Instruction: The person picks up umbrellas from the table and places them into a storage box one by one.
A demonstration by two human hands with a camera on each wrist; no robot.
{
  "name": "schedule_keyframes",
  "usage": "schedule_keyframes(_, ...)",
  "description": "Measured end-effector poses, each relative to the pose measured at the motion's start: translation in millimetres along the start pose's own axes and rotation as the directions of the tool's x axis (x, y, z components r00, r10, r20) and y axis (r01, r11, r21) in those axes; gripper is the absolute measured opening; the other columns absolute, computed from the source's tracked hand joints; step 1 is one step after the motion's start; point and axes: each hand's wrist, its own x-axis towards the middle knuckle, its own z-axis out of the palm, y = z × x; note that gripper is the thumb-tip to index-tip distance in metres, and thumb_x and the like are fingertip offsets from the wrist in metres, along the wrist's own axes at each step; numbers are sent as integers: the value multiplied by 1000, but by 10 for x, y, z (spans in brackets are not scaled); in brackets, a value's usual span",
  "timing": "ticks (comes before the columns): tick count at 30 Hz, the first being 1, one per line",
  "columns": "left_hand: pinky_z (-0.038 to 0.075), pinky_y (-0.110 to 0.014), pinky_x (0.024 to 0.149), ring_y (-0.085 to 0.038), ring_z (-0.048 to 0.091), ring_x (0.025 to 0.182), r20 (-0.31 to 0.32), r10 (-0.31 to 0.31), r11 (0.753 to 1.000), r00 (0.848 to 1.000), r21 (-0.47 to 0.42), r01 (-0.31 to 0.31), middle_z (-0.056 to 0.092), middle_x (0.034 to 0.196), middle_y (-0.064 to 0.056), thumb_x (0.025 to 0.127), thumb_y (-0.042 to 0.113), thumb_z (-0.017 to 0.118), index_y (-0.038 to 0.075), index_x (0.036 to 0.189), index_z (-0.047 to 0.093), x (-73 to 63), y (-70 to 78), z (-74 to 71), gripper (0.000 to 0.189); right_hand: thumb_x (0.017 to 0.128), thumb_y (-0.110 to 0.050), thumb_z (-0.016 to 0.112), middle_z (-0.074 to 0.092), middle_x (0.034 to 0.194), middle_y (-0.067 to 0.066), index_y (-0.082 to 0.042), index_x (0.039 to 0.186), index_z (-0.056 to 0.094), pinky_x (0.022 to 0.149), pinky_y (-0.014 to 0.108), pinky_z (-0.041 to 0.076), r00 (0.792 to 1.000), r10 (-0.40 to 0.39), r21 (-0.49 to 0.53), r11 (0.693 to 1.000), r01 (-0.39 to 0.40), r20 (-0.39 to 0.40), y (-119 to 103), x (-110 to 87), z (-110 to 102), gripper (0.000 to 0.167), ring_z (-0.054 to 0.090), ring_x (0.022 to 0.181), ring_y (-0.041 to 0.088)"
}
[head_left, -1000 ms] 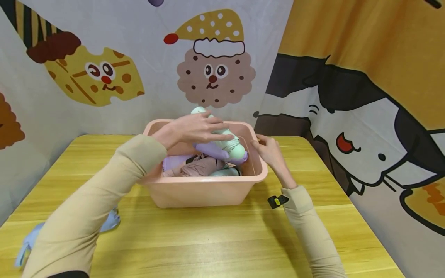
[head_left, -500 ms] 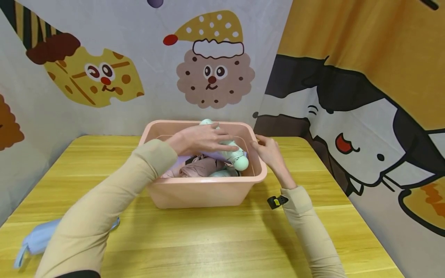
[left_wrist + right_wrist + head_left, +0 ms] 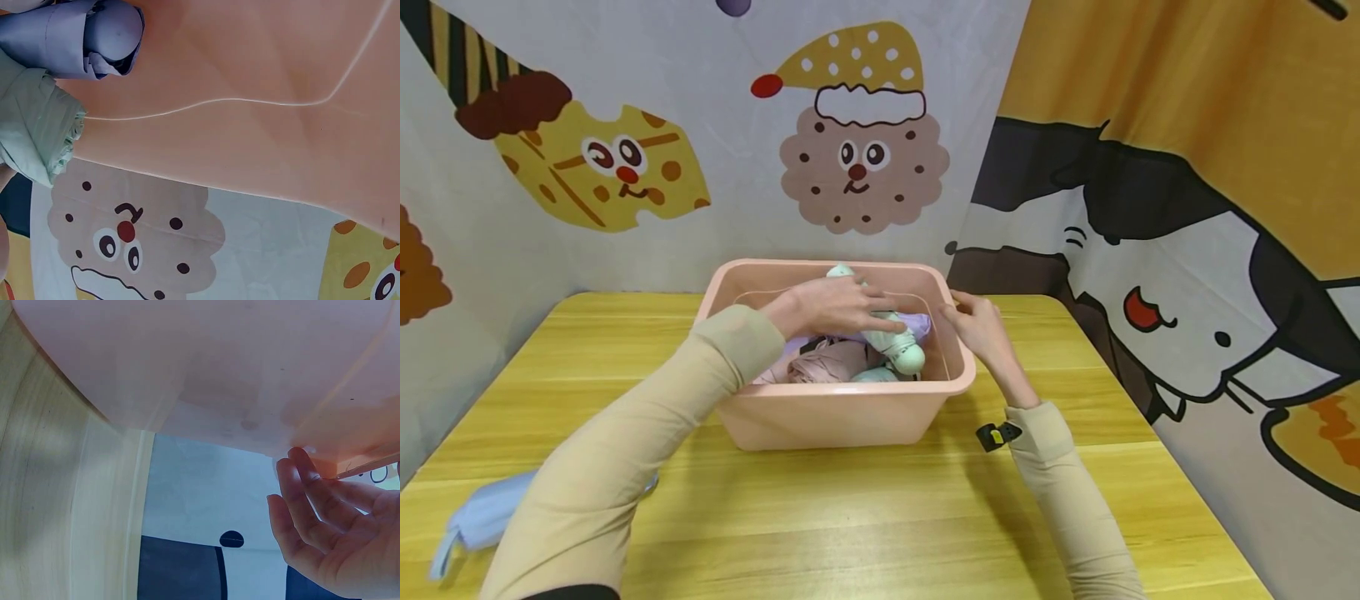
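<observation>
A pink plastic bin [image 3: 835, 418] stands on the table, holding several folded umbrellas. My left hand [image 3: 844, 305] reaches over it and grips a mint green folded umbrella [image 3: 908, 357], which lies slanted across the others, its far end up by the back rim. Only a sliver of that hand shows in the left wrist view, beside the mint fabric [image 3: 34, 119]. Below are a purple umbrella [image 3: 919, 323], its rounded end visible from the left wrist, and a mauve umbrella [image 3: 831, 362]. At the bin's right rim, my right hand [image 3: 981, 330] holds the edge, fingers [image 3: 300, 506] against the outside.
To the left, partly behind my left sleeve, a light blue umbrella in its cover [image 3: 488, 510] rests on the wooden table [image 3: 880, 517]. A cartoon-printed cloth [image 3: 737, 167] hangs right behind the bin and along the right side.
The left hand has lowered the mint green umbrella into the bin and shifted slightly right, then a little back left. My right hand stays at the rim. More of the blue umbrella shows.
</observation>
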Motion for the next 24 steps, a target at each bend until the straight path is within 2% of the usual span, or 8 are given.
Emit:
schedule_keyframes(3,55,-39,83,-25,64,110,-20,-7,1000,1000,-17,7,53,140,-3,91,12,57,30,135,48,-5,4,13,49,95,-28,50,65,114,25,-1,138,48,71,36,60,1000,6,0,1000,-6,5,-5,-2,2,51,69,93,35)
schedule_keyframes(8,56,-35,70,-23,65,105,-6,-15,999,1000,-50,14,56,137,-6,87,33,64,28,133,51,-24,8,-15,48,95,-28,51,65,115,25,-2,138,48,71,35,60,1000,9,11,1000,-9,4,0,2,-3,51,68,93,34)
schedule_keyframes(12,56,-37,69,-22,67,98,17,-25,996,1000,-86,26,59,131,-6,82,44,67,23,126,57,-47,13,-92,50,95,-28,51,65,115,25,-2,137,49,72,36,59,1000,8,15,1000,-8,2,10,1,-6,50,68,94,34)
schedule_keyframes(16,53,-35,64,-21,68,83,35,-55,997,998,-56,57,70,108,-1,86,38,63,22,110,62,-95,23,-239,29,95,-28,50,65,116,24,-2,137,50,73,36,59,1000,7,5,1000,-7,2,16,-5,-4,49,68,94,33)
schedule_keyframes(20,49,-32,61,-18,64,71,26,-136,989,990,-54,137,71,84,3,90,23,59,21,100,65,-186,7,-451,12,95,-27,50,66,115,24,-3,137,50,72,35,59,1000,6,10,1000,-6,0,19,-10,-3,49,68,94,33)
schedule_keyframes(22,48,-32,60,-17,61,66,-5,-191,977,982,-98,189,68,76,3,89,20,59,19,96,64,-262,-13,-555,9,95,-27,50,66,114,24,-2,137,50,72,35,59,1000,4,13,1000,-4,0,18,-9,-3,49,68,93,33)
schedule_keyframes(23,48,-29,63,-15,59,69,-64,-220,952,973,-234,199,66,78,3,89,15,57,15,97,63,-317,-32,-515,10,95,-27,50,66,114,24,-2,137,50,72,35,59,1000,3,13,1000,-3,2,19,-9,-4,48,68,93,33)
schedule_keyframes(24,49,-29,62,-15,59,69,-85,-241,944,967,-251,214,65,76,2,89,13,56,14,96,62,-371,-40,-558,9,95,-27,50,66,114,24,-3,137,50,71,34,59,1000,1,13,1000,-2,2,18,-8,-5,48,68,93,33)
